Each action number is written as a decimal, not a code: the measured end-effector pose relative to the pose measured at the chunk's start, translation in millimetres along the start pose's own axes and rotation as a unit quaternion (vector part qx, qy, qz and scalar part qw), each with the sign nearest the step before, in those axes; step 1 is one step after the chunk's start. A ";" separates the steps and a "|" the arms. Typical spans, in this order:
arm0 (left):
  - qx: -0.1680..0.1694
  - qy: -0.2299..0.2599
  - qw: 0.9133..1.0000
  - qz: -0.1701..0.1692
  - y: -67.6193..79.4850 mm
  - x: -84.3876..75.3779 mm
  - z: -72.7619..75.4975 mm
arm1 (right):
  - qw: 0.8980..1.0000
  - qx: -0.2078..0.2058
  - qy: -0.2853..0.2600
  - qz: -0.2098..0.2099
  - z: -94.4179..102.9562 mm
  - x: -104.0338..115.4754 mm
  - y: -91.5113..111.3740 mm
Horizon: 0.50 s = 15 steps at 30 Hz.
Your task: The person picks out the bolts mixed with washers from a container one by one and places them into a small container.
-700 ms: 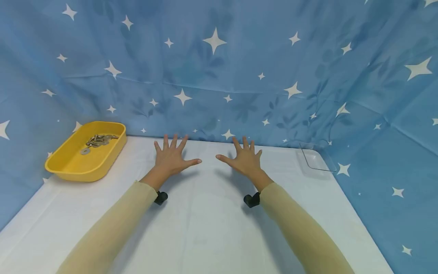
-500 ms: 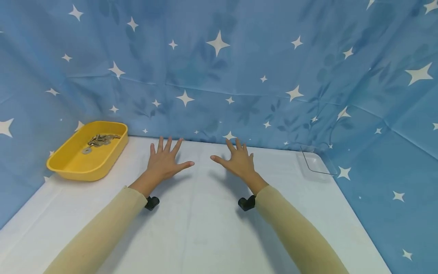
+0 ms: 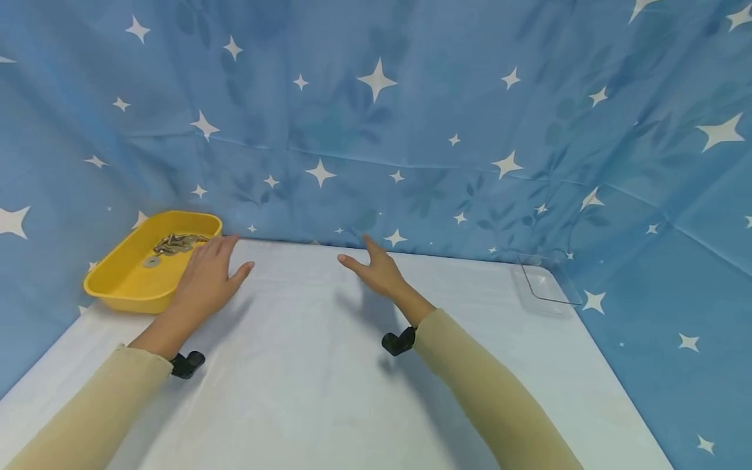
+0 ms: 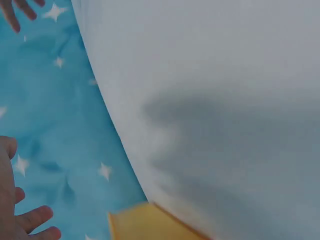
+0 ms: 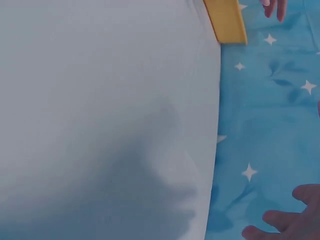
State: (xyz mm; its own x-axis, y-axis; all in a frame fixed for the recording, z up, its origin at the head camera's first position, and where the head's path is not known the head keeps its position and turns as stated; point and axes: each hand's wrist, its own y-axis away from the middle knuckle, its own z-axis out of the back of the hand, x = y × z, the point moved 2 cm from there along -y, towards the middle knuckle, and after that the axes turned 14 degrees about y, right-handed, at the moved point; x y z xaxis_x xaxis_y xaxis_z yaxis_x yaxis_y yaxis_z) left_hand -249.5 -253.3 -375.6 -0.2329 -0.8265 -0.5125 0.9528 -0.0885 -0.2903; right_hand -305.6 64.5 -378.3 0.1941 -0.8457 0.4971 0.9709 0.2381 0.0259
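Observation:
In the head view my left hand (image 3: pixel 205 277) hovers beside the yellow tray (image 3: pixel 126 305), overlapping its right side, fingers extended and thumb apart. Inside the tray lies a heap of metal bolts (image 3: pixel 170 244) with a flat washer (image 3: pixel 151 262) near them. My right hand (image 3: pixel 378 269) is held over the middle of the white table, thumb spread, with nothing in its grasp. The left wrist view catches the left fingers (image 4: pixel 37 218) at the lower left and the tray's yellow wall (image 4: pixel 150 225) at the bottom. Right fingers (image 5: pixel 280 220) show at the lower right of the right wrist view.
A clear plastic box (image 3: pixel 546 287) stands at the back right of the white table (image 3: pixel 329 391). Blue star-patterned cloth (image 3: pixel 329 117) hangs behind the table and along both sides. Each wrist carries a small black camera.
The left hand has moved left from the middle to the tray, its fingers drawing closer together. The right hand has shifted slightly left and turned. The tray and box remain in place.

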 end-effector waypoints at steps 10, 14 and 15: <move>-0.111 0.029 0.987 0.112 36.2 74.7 60.8 | 0.997 -0.017 -0.071 0.031 -28.8 42.0 -5.5; -0.125 0.063 0.978 0.155 49.4 99.3 70.2 | 0.993 -0.026 -0.113 0.024 -40.8 58.5 -7.2; -0.124 0.072 0.976 0.165 50.9 104.7 70.9 | 0.991 -0.023 -0.127 0.020 -43.5 62.8 -8.2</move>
State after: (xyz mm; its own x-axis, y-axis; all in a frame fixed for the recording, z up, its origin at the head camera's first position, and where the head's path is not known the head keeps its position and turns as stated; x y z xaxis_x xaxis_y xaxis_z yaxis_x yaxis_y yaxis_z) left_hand -211.6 -383.8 -386.7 0.0376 -0.6993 -0.7138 0.9083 0.3217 -0.2673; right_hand -295.2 -11.4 -385.0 0.1959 -0.6869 0.6998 0.9698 0.2414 -0.0345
